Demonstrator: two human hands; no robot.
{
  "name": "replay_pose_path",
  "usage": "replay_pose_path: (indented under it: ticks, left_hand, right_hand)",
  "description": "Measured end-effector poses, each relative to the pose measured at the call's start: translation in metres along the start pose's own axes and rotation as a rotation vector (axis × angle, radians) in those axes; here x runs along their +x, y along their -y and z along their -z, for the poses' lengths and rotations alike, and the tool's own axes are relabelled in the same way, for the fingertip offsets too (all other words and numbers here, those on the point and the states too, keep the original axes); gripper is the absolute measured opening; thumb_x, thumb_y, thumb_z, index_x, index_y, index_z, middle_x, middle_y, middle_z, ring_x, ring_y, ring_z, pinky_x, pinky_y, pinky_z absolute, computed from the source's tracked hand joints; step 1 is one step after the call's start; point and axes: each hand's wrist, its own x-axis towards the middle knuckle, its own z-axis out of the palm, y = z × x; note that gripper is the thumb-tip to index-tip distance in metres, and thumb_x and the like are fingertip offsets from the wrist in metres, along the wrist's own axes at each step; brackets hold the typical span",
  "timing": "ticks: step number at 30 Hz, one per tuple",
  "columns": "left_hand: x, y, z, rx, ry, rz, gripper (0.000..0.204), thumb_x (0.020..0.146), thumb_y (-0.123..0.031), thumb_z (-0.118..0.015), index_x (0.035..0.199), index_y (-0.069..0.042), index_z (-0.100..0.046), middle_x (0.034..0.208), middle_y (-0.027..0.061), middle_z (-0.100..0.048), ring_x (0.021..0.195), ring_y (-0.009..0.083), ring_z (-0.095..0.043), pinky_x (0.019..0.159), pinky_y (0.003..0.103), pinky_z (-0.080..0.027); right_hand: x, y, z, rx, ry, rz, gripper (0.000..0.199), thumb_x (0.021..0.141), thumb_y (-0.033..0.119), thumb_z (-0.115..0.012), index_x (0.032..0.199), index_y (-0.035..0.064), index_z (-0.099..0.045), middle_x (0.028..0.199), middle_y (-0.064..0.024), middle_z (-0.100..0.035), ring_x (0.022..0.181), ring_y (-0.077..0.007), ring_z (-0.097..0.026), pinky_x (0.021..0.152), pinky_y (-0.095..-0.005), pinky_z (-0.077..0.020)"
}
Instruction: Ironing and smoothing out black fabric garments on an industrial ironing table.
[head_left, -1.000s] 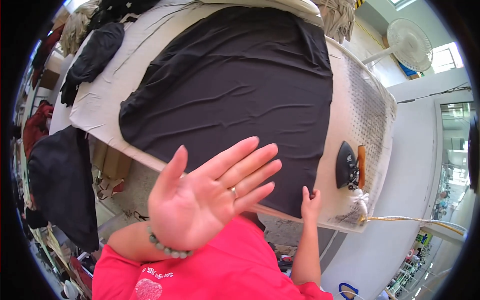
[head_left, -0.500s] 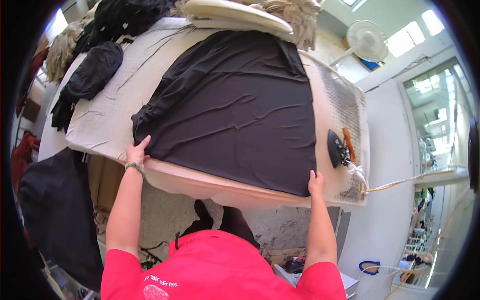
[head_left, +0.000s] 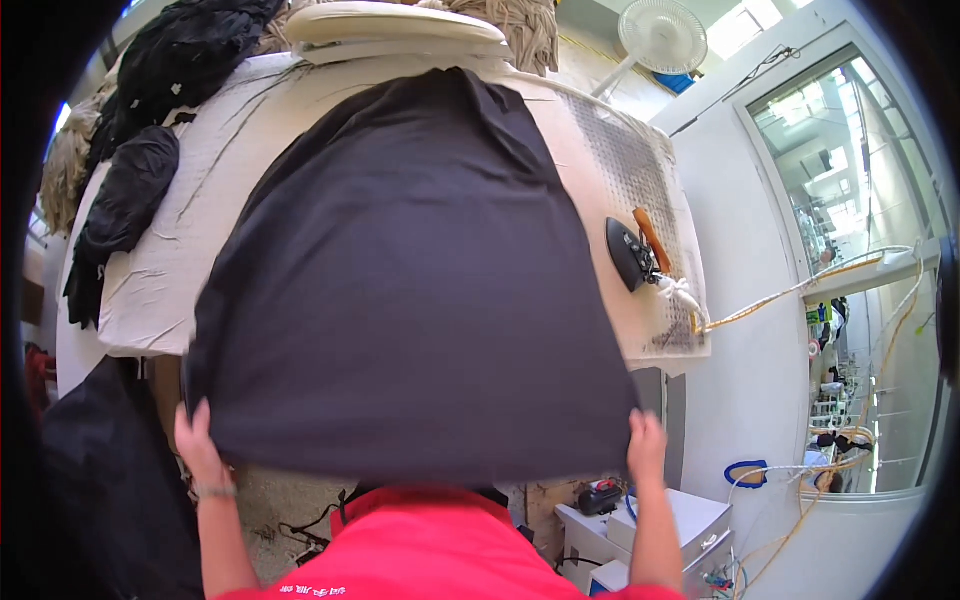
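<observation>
The near corners of a black garment point(head_left: 410, 300) are pinched in the grip of the left hand point(head_left: 200, 445) and right hand point(head_left: 647, 447), its cloth lifted over the padded bench point(head_left: 160, 290) (an iron point(head_left: 632, 252) rests beyond).

cloth point(head_left: 410, 300) on table point(head_left: 160, 290), iron point(head_left: 632, 255) right

Both forearms come up from lower edge, bare, roughly upright, well apart. Left hand point(head_left: 198, 445) raised at lower left, fingers curled up and gripping, back of hand toward camera, beaded bracelet at wrist. Right hand point(head_left: 646, 447) raised at lower right, level with left, fingers closed in a pinch grip, thumb side inward
</observation>
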Motion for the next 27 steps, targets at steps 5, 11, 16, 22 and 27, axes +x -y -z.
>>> replay_pose_path:
  ticks: [5,11,16,22,27]
  left_hand:
    - [-0.034,0.221,0.133,0.559,-0.081,0.283,0.024,0.084,-0.004,-0.071,0.104,0.001,-0.06,0.102,0.0063,-0.065,0.092,0.0173,-0.058,0.087,0.034,-0.048]
    - [0.078,0.145,0.034,0.538,0.085,-0.304,0.051,0.093,-0.01,-0.071,0.138,0.001,-0.052,0.138,0.015,-0.054,0.126,0.024,-0.055,0.108,0.037,-0.044]
    - [0.173,0.115,0.011,0.516,0.119,-0.087,0.063,0.087,-0.025,-0.081,0.135,0.005,-0.053,0.116,0.0136,-0.068,0.107,0.0193,-0.064,0.096,0.033,-0.05]
    - [0.161,0.071,-0.046,0.573,0.329,-0.077,0.048,0.077,-0.015,-0.082,0.117,0.006,-0.065,0.108,0.0137,-0.073,0.098,0.0216,-0.068,0.091,0.034,-0.052]
    - [0.146,0.068,-0.05,0.689,0.137,-0.022,0.043,0.079,-0.014,-0.078,0.116,0.004,-0.066,0.107,0.0142,-0.073,0.098,0.0225,-0.067,0.091,0.034,-0.051]
  right_hand:
    - [-0.175,-0.094,-0.066,-0.323,0.281,-0.417,0.033,0.099,0.041,-0.06,0.092,0.0094,-0.067,0.09,-0.0269,-0.069,0.09,-0.05,-0.066,0.078,-0.0578,-0.0514]
    - [-0.069,-0.123,-0.1,-0.378,0.394,-0.267,0.031,0.094,0.034,-0.063,0.109,0.0068,-0.065,0.108,-0.0205,-0.071,0.102,-0.0408,-0.067,0.087,-0.0507,-0.0536]
    - [0.05,-0.006,-0.103,-0.025,0.213,0.049,0.023,0.095,0.027,-0.068,0.106,0.0063,-0.069,0.09,-0.0149,-0.074,0.084,-0.0314,-0.073,0.075,-0.0418,-0.056]
    - [0.165,0.069,-0.144,0.229,0.34,0.206,0.019,0.094,0.024,-0.068,0.1,0.0061,-0.069,0.089,-0.0151,-0.073,0.085,-0.0329,-0.071,0.075,-0.0418,-0.0554]
    - [0.303,0.157,-0.199,0.309,0.268,0.474,0.018,0.093,0.02,-0.068,0.104,0.0051,-0.068,0.097,-0.0164,-0.071,0.091,-0.0338,-0.07,0.079,-0.0428,-0.0555]
